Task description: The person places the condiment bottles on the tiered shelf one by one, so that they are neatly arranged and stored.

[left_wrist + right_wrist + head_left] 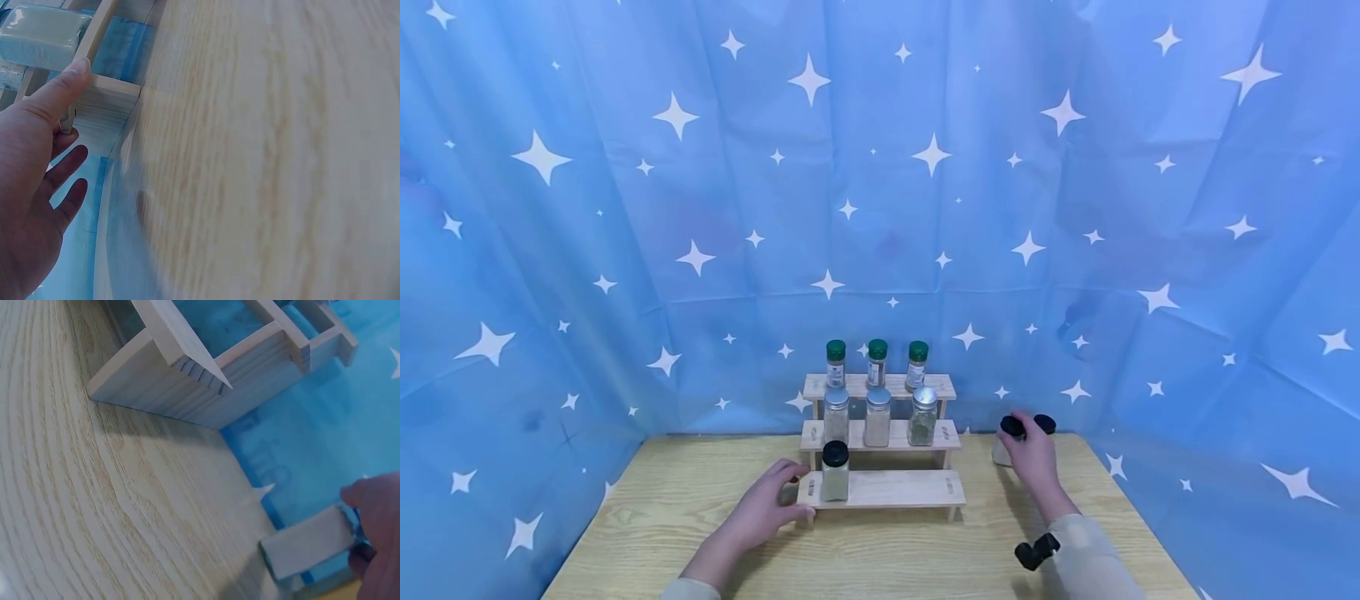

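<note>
At the left end of a three-tier wooden spice rack (895, 490), my left hand (758, 510) pinches the bottom step between thumb and forefinger, the other fingers loose (28, 181). Close by on that step stands a spice jar with a black lid (835, 473), filled with pale powder. Right of the rack, my right hand (1033, 458) pinches the black lid of another spice jar (1002, 453). In the right wrist view this jar (307, 545) has pale contents and its base is close to the tabletop. Another black lid (1045, 423) shows just behind the hand.
Three silver-lidded jars (877, 419) stand on the middle step, and three green-capped bottles (876, 364) on the top step. The wooden table (880, 558) ends at a blue star-print curtain (880, 167) behind and at both sides.
</note>
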A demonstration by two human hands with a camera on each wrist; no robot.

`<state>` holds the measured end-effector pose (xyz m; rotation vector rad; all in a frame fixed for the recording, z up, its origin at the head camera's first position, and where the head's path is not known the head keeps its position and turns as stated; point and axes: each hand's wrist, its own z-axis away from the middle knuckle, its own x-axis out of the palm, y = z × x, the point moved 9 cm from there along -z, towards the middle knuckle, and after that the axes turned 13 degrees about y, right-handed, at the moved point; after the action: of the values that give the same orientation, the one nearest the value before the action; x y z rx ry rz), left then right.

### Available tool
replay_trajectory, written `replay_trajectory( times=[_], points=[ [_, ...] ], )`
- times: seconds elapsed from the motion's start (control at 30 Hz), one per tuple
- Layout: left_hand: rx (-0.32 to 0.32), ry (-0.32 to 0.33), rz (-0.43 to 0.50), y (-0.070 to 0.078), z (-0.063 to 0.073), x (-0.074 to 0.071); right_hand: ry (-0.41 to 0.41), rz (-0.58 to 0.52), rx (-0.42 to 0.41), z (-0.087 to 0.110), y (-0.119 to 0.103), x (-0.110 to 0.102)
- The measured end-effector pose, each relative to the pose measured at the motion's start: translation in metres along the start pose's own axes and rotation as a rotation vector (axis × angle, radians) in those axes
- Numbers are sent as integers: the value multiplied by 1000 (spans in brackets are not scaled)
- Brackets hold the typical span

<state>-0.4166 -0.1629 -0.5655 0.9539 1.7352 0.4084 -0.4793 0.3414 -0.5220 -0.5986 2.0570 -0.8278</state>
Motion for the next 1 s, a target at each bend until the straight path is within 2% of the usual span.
replay_trajectory(
  times=[0.23,0.5,1.0],
  points=[
    [1,7,1,0,1,1,53,0,-35,6,0,-5],
    [-10,0,-3,0,2,1,92,-67,-73,19,-5,-11],
    [0,11,3,3,1,-1,203,-57,-318,42,-63,-35]
  ],
)
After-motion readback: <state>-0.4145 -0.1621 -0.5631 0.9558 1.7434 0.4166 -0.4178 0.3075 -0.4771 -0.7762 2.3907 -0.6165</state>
